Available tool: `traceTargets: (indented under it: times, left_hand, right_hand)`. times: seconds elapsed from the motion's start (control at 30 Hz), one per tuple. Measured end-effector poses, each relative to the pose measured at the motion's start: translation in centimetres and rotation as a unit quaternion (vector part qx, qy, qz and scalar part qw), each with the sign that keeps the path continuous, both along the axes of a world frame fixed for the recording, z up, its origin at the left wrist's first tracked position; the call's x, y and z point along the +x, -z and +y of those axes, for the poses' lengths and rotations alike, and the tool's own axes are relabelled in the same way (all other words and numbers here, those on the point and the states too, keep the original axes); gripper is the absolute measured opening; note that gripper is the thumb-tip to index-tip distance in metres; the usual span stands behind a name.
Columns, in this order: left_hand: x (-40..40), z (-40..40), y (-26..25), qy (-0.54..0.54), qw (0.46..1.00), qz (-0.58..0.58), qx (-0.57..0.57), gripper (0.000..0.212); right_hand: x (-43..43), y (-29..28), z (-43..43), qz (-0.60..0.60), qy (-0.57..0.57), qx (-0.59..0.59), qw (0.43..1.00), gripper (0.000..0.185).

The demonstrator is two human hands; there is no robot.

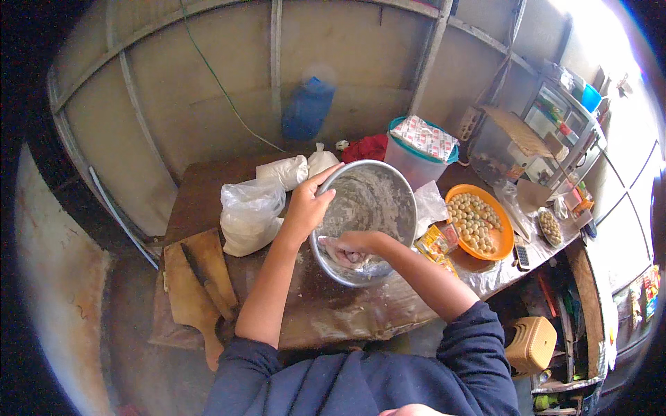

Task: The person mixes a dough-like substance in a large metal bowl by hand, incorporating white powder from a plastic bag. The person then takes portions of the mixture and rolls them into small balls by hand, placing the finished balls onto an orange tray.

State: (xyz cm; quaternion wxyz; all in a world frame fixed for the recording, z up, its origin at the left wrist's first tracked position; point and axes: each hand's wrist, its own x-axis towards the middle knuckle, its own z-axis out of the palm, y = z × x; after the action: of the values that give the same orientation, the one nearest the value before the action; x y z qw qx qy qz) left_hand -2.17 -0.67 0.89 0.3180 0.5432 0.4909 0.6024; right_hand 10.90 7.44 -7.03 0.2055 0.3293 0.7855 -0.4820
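Note:
A wide metal bowl (374, 200) is tilted up on the table, its inside streaked with whitish flour or batter residue. My left hand (312, 200) grips its upper left rim, with the thumb over the edge. Low inside the bowl is my right hand (356, 248), its fingers curled and coated with pale residue against the near wall. Whether those fingers hold a lump of dough cannot be made out. Left of the bowl stands a clear plastic bag of white powder (250, 229).
A cutting board (200, 281) with a knife (208, 281) lies left. An orange basin (502, 242) of small pale balls, seasoning packets (434, 242) and a phone-like device (522, 257) are right. Behind stands a lidded plastic tub (411, 161); a stool (533, 343) stands lower right.

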Motion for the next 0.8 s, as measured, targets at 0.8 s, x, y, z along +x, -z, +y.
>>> traceTargets:
  times: [0.8]
  left_hand:
    - [-0.3,0.3,0.7,-0.044,0.996,0.058,0.045,0.049]
  right_hand:
    - [5.9,-0.2,0.3,0.078,-0.029,0.523,0.848,0.043]
